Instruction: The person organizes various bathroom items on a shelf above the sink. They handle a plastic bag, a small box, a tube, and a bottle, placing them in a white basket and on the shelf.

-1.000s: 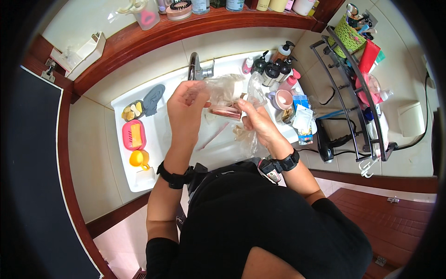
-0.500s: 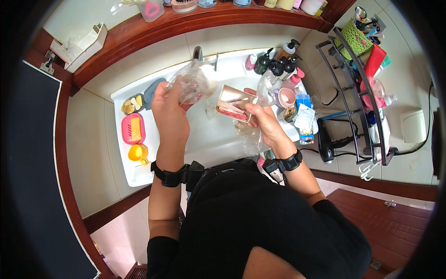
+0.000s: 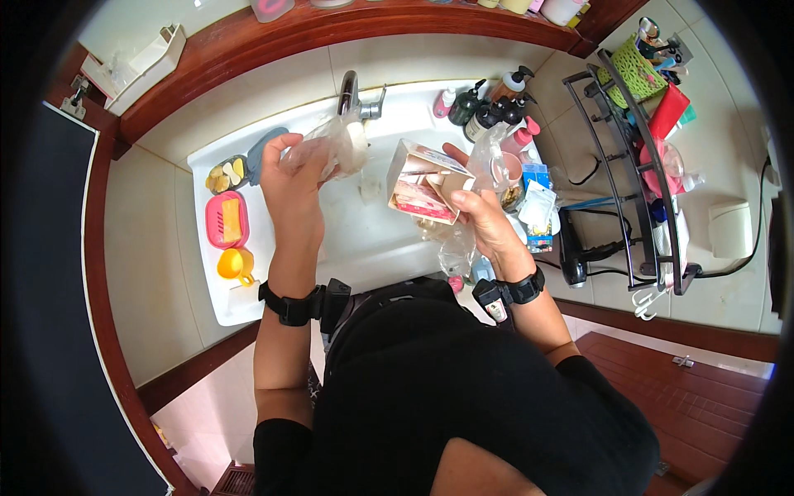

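My left hand (image 3: 291, 186) is closed on a crumpled clear plastic bag (image 3: 318, 155), which has something round and white at its right end. My right hand (image 3: 490, 227) grips a small printed cardboard box (image 3: 432, 169), thumb on its near side. The box is tilted, with its open end facing left and towards me; pale and pink-red shapes show there, too unclear to name. More clear plastic (image 3: 457, 252) hangs below and behind the right hand. Both hands are above the white sink (image 3: 347, 252), the left one below the chrome faucet (image 3: 349, 87).
Along the sink's left rim are a yellow cup (image 3: 236, 264), a pink soap dish (image 3: 217, 221) and a dish of pale pieces (image 3: 225, 177). Pump bottles (image 3: 475, 107) crowd the back right corner. A black wire rack (image 3: 633, 178) and a hair dryer (image 3: 573, 252) are at the right.
The box has turned in my right hand, so more of its printed side shows. My left hand has shifted slightly left with the bag, uncovering more of the faucet.
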Tool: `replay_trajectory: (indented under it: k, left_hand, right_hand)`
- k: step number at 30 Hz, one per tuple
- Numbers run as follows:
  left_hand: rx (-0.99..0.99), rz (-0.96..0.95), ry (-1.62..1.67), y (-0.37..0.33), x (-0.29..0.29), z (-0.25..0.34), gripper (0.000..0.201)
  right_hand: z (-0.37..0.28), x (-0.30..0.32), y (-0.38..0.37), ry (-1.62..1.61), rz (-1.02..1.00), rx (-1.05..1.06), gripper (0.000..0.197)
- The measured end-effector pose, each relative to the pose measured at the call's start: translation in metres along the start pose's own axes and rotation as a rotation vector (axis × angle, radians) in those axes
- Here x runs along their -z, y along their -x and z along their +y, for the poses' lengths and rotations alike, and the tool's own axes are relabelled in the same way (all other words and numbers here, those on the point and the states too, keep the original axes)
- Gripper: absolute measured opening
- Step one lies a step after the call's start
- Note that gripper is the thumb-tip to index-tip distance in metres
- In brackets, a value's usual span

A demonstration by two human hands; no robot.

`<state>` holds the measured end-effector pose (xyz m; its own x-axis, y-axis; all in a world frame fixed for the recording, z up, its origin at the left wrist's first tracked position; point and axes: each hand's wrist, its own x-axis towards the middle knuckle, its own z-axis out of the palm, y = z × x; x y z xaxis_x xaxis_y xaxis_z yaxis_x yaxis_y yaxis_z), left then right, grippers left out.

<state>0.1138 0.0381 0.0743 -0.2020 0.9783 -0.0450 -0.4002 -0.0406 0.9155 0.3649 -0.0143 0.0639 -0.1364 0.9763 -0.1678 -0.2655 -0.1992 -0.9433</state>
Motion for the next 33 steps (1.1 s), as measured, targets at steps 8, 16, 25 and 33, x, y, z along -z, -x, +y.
replay_trajectory:
  k: [8,16,25,33]
  left_hand:
    - [-0.225,0.032,-0.459,-0.02,-0.005,-0.034,0.028]
    - [-0.644,-0.074,-0.721,-0.037,-0.001,-0.047,0.015]
    - [0.046,-0.938,-0.336,-0.045,0.018,-0.025,0.037]
    - [0.221,-0.35,-1.104,-0.074,0.202,-0.126,0.025]
  right_hand:
    - [0.005,-0.003,0.0,-0.024,-0.128,-0.069,0.102]
    - [0.023,0.01,-0.004,-0.041,-0.213,-0.192,0.107]
    - [0.035,0.013,-0.001,-0.123,0.002,-0.383,0.056]
    - [0.053,0.042,0.003,-0.193,0.074,-0.314,0.064]
